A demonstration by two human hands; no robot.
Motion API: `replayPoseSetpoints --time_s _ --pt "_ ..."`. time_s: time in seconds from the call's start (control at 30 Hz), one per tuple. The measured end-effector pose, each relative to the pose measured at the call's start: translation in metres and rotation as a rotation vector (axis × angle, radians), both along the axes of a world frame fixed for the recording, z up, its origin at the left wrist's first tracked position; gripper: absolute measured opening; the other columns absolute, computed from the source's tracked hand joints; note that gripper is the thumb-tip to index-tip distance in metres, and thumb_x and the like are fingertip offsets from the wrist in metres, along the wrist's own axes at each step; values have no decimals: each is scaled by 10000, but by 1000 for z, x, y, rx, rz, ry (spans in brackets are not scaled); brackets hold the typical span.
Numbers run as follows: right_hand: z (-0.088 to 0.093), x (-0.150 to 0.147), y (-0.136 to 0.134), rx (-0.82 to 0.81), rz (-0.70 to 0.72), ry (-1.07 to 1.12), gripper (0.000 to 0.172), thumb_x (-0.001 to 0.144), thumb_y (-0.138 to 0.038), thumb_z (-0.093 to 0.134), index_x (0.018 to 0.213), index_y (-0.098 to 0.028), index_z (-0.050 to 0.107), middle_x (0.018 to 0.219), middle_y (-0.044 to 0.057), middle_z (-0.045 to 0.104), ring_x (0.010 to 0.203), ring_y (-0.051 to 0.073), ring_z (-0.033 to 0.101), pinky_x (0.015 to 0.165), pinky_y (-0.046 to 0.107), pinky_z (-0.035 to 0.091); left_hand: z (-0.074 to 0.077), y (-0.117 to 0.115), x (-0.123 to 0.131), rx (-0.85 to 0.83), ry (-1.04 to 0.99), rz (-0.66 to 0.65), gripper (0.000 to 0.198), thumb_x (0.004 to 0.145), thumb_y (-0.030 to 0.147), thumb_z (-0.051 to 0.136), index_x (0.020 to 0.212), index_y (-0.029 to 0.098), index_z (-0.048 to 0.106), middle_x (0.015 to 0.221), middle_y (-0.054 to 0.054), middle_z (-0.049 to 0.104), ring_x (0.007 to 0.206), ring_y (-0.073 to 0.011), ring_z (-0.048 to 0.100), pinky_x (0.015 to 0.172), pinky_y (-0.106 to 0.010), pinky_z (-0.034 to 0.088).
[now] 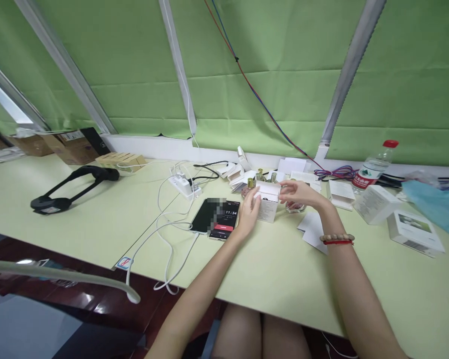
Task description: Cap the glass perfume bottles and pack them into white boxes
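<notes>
A small white carton stands upright on the table with its top flap raised and printed text on its front. My left hand is closed against its left side, fingers along the upper edge. At the right upper edge of the carton, the bent fingers and thumb of my right hand grip it by the flap. Glass bottles with shiny caps stand just behind the carton, partly hidden. Another glass bottle sits under my right hand. White paper pieces lie near my right wrist.
Two phones lie left of my left hand, with white cables and a power strip beyond. White boxes and a water bottle stand at the right. A black headset-like frame and cardboard boxes are at the left.
</notes>
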State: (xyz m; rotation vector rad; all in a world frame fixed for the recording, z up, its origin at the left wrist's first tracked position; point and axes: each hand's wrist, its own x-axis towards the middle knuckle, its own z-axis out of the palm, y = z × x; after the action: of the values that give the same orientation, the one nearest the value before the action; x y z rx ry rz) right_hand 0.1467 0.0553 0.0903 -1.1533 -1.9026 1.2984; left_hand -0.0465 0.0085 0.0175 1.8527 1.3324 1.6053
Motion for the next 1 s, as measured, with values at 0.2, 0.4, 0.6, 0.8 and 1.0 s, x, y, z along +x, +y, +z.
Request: replayPoseSetpoints --time_s 0.2,0.4,0.6,0.8,1.0 --pt "-4 -6 1 77 14 -81 463 609 -384 787 982 -165 621 828 65 681 646 160 647 446 203 504 3 -3 -2 -10 47 -12 389 941 379 368 1261 230 530 1315 -76 542 1234 -195 480 979 -351 429" --pt "9 -13 -6 319 -25 -56 381 736 -439 640 1009 -180 697 1036 82 678 849 196 634 648 273 533 6 -6 -3 69 42 156 266 889 377 496 1051 254 667 1221 -73 537 1149 -196 535 934 -353 478" --pt "14 -18 -12 241 43 -108 421 741 -479 617 1002 -171 732 699 20 663 529 103 501 424 203 394 6 -6 -2 220 -1 142 138 831 324 597 832 204 665 998 -52 567 996 -162 591 818 -304 530" --pt "10 -15 -8 180 40 -120 488 687 -518 659 1029 -177 724 569 -23 567 404 43 319 350 189 283 2 -7 1 283 142 119 130 839 284 590 940 209 625 1087 -71 575 1086 -185 557 956 -352 459" --pt "11 -16 -7 186 38 -109 434 726 -484 631 1018 -179 731 579 -10 570 435 46 315 357 171 275 0 -4 0 288 163 111 186 852 306 568 1003 214 628 1105 -72 586 1082 -186 566 956 -354 459"
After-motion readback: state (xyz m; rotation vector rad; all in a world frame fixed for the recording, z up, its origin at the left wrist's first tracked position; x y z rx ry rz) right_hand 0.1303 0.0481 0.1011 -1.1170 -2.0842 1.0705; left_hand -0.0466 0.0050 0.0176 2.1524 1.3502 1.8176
